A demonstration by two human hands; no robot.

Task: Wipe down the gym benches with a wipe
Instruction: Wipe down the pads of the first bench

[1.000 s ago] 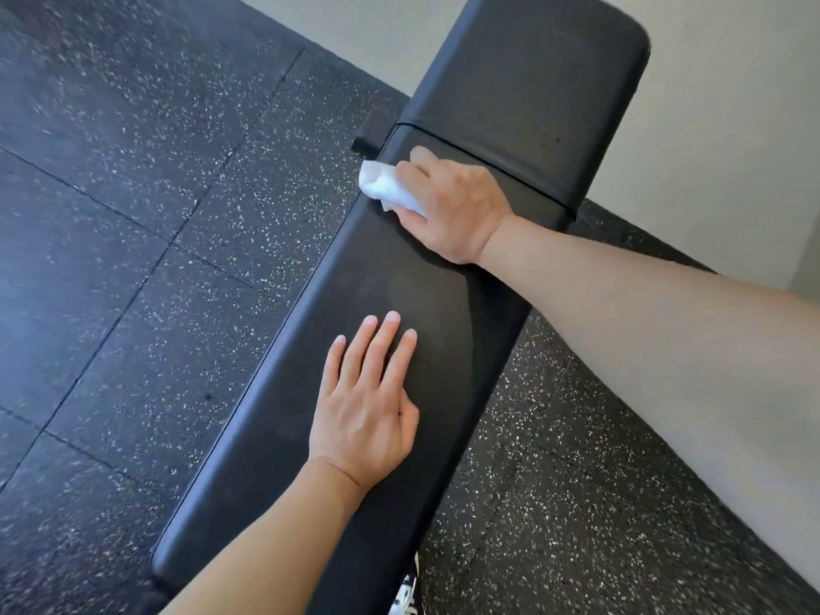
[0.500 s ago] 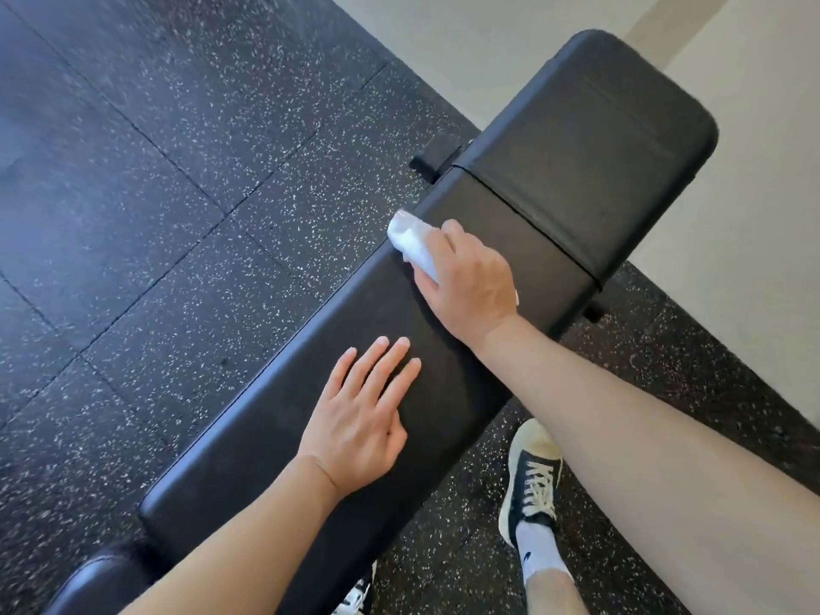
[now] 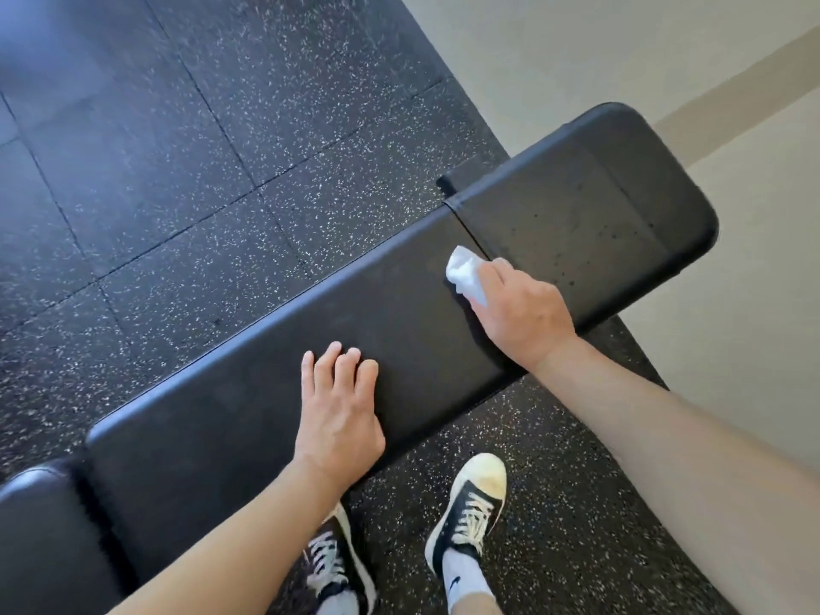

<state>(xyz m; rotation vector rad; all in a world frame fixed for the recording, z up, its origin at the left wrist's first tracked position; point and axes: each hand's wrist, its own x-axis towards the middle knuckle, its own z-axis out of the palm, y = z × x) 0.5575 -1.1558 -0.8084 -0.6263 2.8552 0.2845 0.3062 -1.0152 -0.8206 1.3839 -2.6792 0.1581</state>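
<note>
A black padded gym bench (image 3: 248, 392) runs diagonally from lower left to upper right, with a seam separating its long pad from a wider pad (image 3: 590, 215). My right hand (image 3: 521, 315) presses a crumpled white wipe (image 3: 463, 273) onto the long pad just below the seam. My left hand (image 3: 339, 415) rests flat on the pad's near edge, fingers spread, holding nothing.
Black speckled rubber floor tiles (image 3: 199, 170) surround the bench. A beige floor (image 3: 732, 348) lies at the right. My two black-and-white sneakers (image 3: 470, 503) stand close to the bench's near side. Another black pad (image 3: 40, 539) sits at the lower left.
The view has swung so the bench lies more crosswise. My right hand slid the wipe along the pad toward the seam's near side. My left hand stayed flat on the pad.
</note>
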